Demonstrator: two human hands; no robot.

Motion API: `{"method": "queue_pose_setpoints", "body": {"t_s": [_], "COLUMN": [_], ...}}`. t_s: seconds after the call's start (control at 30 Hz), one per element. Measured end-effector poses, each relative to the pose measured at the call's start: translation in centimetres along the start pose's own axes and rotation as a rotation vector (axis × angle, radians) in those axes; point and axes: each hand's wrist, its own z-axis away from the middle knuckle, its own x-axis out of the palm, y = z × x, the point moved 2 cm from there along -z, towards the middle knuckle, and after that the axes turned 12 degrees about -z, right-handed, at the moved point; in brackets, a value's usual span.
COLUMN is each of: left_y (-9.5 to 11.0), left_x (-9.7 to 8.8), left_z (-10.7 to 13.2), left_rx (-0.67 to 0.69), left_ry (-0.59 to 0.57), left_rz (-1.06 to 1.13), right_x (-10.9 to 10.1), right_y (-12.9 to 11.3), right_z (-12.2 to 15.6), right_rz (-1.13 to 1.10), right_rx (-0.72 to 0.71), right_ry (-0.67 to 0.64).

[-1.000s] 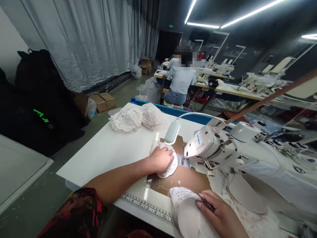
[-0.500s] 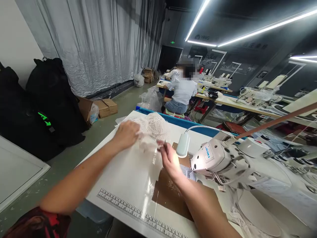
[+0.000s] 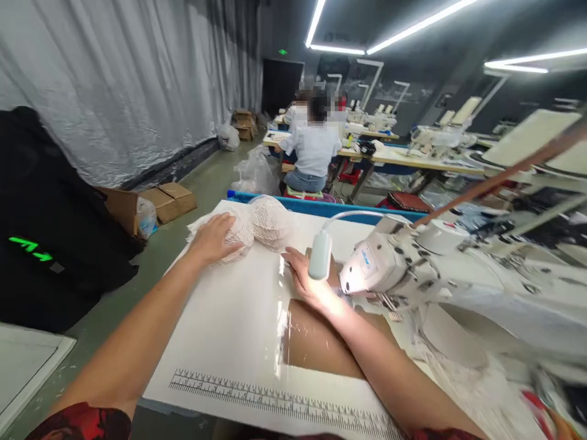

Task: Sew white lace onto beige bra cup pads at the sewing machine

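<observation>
Two rounded off-white lace cups [image 3: 270,223], which look like bra cups, lie at the far side of the white sewing table [image 3: 215,324]. My left hand [image 3: 214,238] rests on the left cup, its fingers spread over the lace and the thumb apart. To the right of the cups, low over the tabletop, is my right hand [image 3: 305,275], its fingers stretched forward and apart. No tool shows in it, though its palm is hidden. Just beyond it hangs a small lamp head [image 3: 320,255] on a bendable neck.
A white sewing machine [image 3: 380,263] stands on the right, with pale lace fabric [image 3: 472,391] beside it. A ruler scale [image 3: 275,400] runs along the near table edge. Co-workers in white shirts [image 3: 314,146] sit ahead. Cardboard boxes [image 3: 169,201] lie on the floor left.
My left hand has gone from the blurred lace between the hands to lying on the left cup. My right hand has opened out; the dark pointed tool in it no longer shows. The view has shifted.
</observation>
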Motion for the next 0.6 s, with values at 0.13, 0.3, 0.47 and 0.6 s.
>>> {"method": "queue_pose_setpoints", "body": {"t_s": [0.13, 0.3, 0.47, 0.6], "left_y": [1.6, 5.6, 14.1, 22.3], "left_x": [-1.9, -1.7, -1.6, -2.6], "left_z": [1.6, 4.9, 6.7, 6.8], "left_rx": [0.065, 0.093, 0.334, 0.579], "left_ry": [0.115, -0.170, -0.433, -0.560], "left_rz": [0.004, 0.145, 0.424, 0.665], "right_x": [-3.8, -12.0, -18.2, -19.3], "right_y": [-3.1, -3.8, -1.3, 0.2], "right_z": [8.1, 18.1, 25.8, 27.5], "right_rz": [0.118, 0.381, 0.600, 0.530], "right_rx": [0.082, 0.469, 0.778, 0.754], "right_ry": [-0.175, 0.159, 0.383, 0.388]}}
